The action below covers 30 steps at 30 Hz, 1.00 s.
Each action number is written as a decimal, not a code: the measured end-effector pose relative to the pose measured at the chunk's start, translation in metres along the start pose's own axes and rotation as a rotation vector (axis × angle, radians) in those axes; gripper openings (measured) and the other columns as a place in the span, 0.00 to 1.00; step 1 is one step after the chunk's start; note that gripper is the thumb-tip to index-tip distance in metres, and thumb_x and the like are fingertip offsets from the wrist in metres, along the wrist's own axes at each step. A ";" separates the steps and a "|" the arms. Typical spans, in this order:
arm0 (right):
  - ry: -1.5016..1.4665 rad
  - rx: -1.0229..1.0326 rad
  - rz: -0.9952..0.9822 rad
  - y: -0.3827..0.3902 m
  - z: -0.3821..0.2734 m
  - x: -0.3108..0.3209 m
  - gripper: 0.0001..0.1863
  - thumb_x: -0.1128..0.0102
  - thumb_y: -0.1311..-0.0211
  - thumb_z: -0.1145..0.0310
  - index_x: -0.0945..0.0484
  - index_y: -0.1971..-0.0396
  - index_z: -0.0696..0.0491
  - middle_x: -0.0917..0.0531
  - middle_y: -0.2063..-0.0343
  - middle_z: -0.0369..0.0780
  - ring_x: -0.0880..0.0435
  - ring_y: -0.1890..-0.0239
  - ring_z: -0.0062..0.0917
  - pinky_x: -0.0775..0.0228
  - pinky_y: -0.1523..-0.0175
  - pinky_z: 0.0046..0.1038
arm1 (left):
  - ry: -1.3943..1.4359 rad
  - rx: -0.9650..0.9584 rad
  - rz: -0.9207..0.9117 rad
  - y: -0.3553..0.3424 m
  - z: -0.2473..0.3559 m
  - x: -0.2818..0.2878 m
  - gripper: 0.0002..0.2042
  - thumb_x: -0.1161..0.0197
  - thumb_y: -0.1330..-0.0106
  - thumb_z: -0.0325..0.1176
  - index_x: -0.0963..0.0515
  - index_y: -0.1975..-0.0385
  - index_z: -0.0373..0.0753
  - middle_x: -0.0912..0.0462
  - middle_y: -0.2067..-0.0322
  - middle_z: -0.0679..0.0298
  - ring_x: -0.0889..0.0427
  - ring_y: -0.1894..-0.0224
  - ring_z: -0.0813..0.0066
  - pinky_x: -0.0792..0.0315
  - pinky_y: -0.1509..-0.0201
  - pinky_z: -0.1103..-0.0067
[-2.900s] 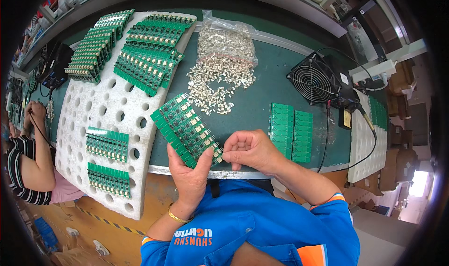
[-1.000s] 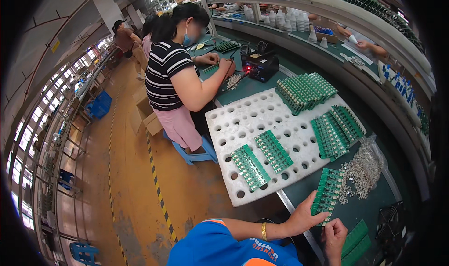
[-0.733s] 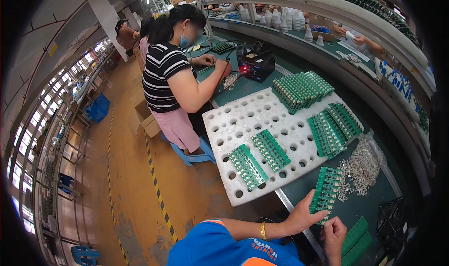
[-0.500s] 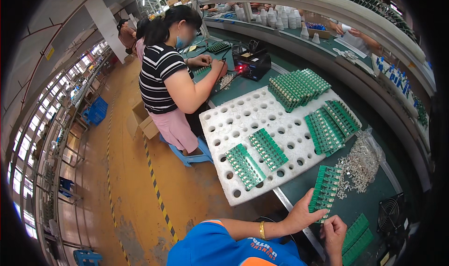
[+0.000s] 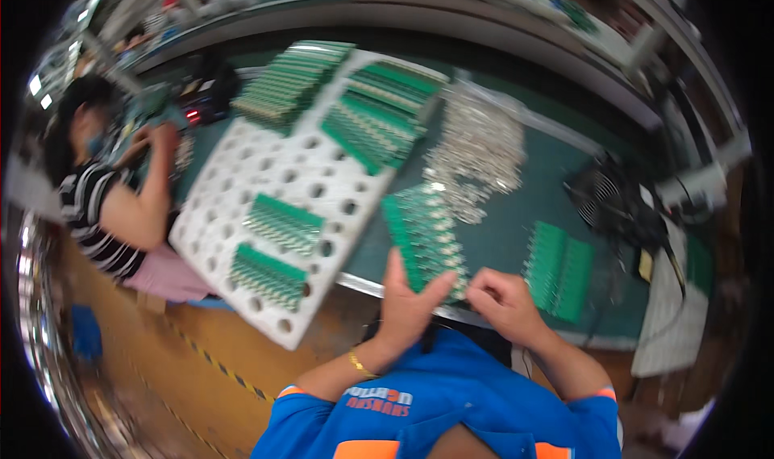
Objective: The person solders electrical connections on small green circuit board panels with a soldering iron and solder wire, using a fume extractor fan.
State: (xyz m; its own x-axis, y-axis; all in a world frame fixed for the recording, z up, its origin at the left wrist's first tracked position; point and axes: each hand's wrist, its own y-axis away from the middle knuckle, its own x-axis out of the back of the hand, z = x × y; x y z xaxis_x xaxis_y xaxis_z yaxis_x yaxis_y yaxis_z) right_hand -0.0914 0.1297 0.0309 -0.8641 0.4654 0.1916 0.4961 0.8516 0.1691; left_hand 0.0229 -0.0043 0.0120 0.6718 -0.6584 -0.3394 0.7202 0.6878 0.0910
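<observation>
A green circuit board panel point(image 5: 419, 233), lined with small pale components along one side, is gripped between the thumb and fingers of my left hand point(image 5: 407, 302). It is held over the near edge of the bench, tilted. My right hand point(image 5: 504, 302) is closed in a pinch at the panel's near right end; whatever sits between its fingertips is too small and blurred to make out. Just beyond the panel lies a heap of small pale metal parts point(image 5: 476, 148), partly in a clear bag. Two green panels point(image 5: 558, 271) rest on the bench right of my right hand.
A white foam board with holes point(image 5: 222, 189) spans the left of the bench, bearing two single panels point(image 5: 270, 275) and stacked panels point(image 5: 294, 84). A black fan point(image 5: 601, 189) stands at the right. A co-worker point(image 5: 109, 177) sits at the far left, near a soldering station point(image 5: 205, 96).
My view has swung to the right and down, so the bench and both hands now sit nearer the middle. The left hand still holds the panel; the right hand stays at its near end.
</observation>
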 end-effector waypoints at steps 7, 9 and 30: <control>-0.029 -0.005 0.029 0.009 0.000 0.009 0.08 0.39 0.33 0.71 0.23 0.71 0.58 0.25 0.80 0.29 0.33 0.77 0.07 0.41 0.74 0.17 | 0.245 0.140 -0.063 -0.003 0.000 -0.012 0.19 0.43 0.30 0.24 0.36 0.40 0.37 0.22 0.51 0.63 0.21 0.52 0.79 0.25 0.47 0.79; -0.034 -0.001 0.035 0.011 -0.001 0.012 0.07 0.39 0.33 0.72 0.23 0.71 0.58 0.25 0.79 0.29 0.33 0.77 0.07 0.41 0.74 0.17 | 0.240 0.123 -0.046 -0.004 -0.002 -0.012 0.18 0.50 0.24 0.32 0.37 0.37 0.39 0.22 0.49 0.63 0.20 0.51 0.76 0.23 0.47 0.76; -0.855 -0.061 0.081 0.000 0.026 0.010 0.19 0.45 0.27 0.57 0.23 0.47 0.55 0.21 0.64 0.31 0.28 0.67 0.12 0.33 0.63 0.16 | 0.865 0.894 -0.527 -0.013 0.002 -0.021 0.20 0.46 0.26 0.53 0.27 0.53 0.41 0.41 0.79 0.75 0.44 0.81 0.87 0.45 0.80 0.88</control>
State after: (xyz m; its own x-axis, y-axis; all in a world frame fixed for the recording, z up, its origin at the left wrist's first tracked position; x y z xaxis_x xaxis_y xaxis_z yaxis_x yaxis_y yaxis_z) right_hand -0.1027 0.1404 0.0079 -0.5803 0.5669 -0.5847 0.5415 0.8048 0.2428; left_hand -0.0002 0.0000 0.0194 0.1976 -0.1508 -0.9686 0.9444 -0.2356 0.2293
